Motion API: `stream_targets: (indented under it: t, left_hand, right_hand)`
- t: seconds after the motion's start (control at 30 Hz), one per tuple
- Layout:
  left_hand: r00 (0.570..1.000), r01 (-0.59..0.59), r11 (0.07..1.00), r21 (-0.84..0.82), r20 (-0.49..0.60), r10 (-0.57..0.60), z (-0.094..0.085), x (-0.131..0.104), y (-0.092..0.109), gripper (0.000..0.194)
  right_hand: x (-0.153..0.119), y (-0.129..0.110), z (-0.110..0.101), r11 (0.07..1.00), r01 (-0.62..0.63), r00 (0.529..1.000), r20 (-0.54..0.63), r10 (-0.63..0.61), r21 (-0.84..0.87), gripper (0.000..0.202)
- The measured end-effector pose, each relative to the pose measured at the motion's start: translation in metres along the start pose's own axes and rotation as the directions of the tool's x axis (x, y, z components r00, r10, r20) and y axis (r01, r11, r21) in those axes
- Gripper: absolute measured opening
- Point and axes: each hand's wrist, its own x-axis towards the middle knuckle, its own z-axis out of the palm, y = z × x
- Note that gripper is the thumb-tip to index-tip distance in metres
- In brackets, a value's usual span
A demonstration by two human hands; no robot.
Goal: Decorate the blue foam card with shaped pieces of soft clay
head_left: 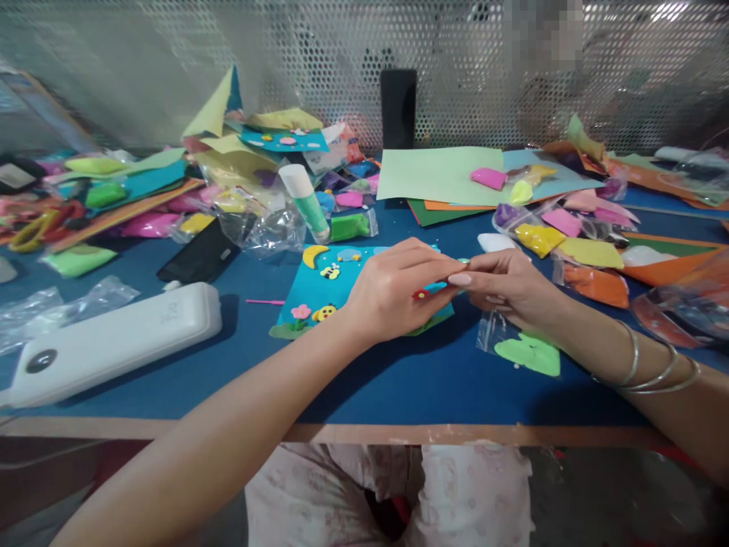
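Note:
Above a blue card point(299, 289) my left hand point(392, 289) and my right hand point(506, 285) meet at the fingertips. Both are closed in a pinch. A tiny pale greenish bit shows between them, too small to name. The card carries soft clay shapes: a yellow moon point(314, 257), a bee point(329, 272), a pink flower point(301, 311), a yellow chick-like figure point(325, 312) and a red flower point(420, 294). My left hand hides part of the card. Under my right hand lies a clear bag with light green clay point(529, 355).
A white power bank point(114, 346) and a black phone point(199, 251) lie left. A glue stick point(304, 201) stands behind the card. Clay packets point(538, 238) and paper sheets point(438, 175) crowd the back and right. Another phone point(398, 110) leans on the perforated metal panel point(456, 45).

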Motion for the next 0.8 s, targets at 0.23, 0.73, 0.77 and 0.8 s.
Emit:
stream_targets:
  t: [0.23, 0.73, 0.77, 0.8]
  left_hand:
    - [1.000, 0.013, 1.000, -0.014, 0.002, -0.013, 0.0013, -0.0011, -0.0005, 0.020]
    - [1.000, 0.003, 1.000, -0.012, -0.022, -0.004, 0.0005, 0.0006, 0.0006, 0.016]
    - [1.000, 0.001, 1.000, -0.013, -0.023, -0.001, 0.0008, 0.0005, 0.0005, 0.016]
    - [1.000, -0.003, 1.000, -0.015, -0.023, 0.003, 0.0012, 0.0003, 0.0004, 0.016]
  right_hand:
    - [-0.0009, -0.0017, 0.0018, 0.999, 0.001, 1.000, -0.005, -0.001, 0.038, 0.017]
    - [-0.0006, 0.0019, -0.0030, 0.995, -0.018, 0.998, 0.064, 0.012, 0.093, 0.020]
    - [-0.0005, 0.0019, -0.0026, 0.996, -0.010, 0.998, 0.059, 0.005, 0.085, 0.019]
    - [-0.0005, 0.0019, -0.0022, 0.997, -0.004, 0.999, 0.054, -0.001, 0.077, 0.018]
